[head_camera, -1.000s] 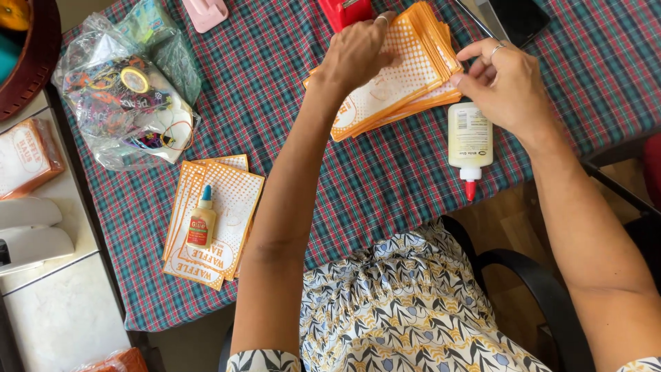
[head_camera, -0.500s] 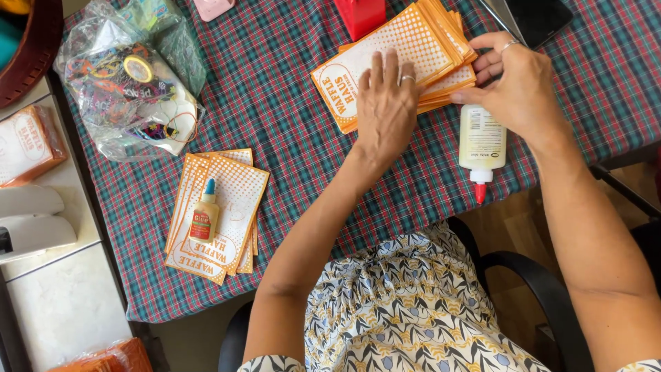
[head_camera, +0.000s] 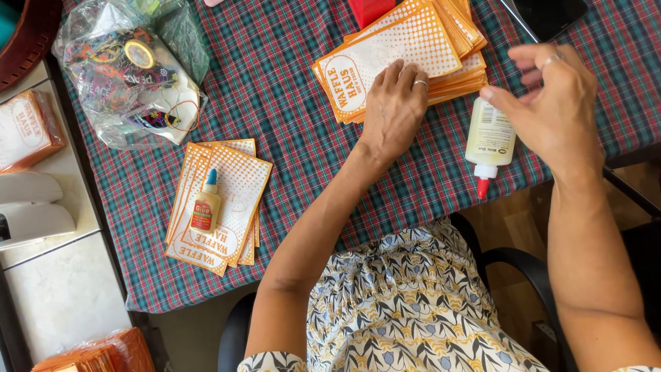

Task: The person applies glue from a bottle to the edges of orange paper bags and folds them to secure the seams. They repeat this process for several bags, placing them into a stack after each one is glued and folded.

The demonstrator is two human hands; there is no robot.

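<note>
Upright-lengthwise, glue bottle beside right hand, red nozzle toward the person

Bright, even daylight; soft shadows; sharp focus throughout; slight blur on right hand

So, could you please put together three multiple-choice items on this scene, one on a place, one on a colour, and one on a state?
1. Where does the small glue bottle lie?
A. on the small stack of orange cards
B. inside the plastic bag
C. on the phone

2. What colour is the cap of the large glue bottle?
A. blue
B. red
C. white

3. How is the left hand placed?
A. in the air
B. gripping the large bottle
C. flat on the big card stack

Answers:
1 A, the bottle lies across those cards.
2 B, the tip shows red at the table edge.
3 C, the palm and fingers press down on the top card.
</note>
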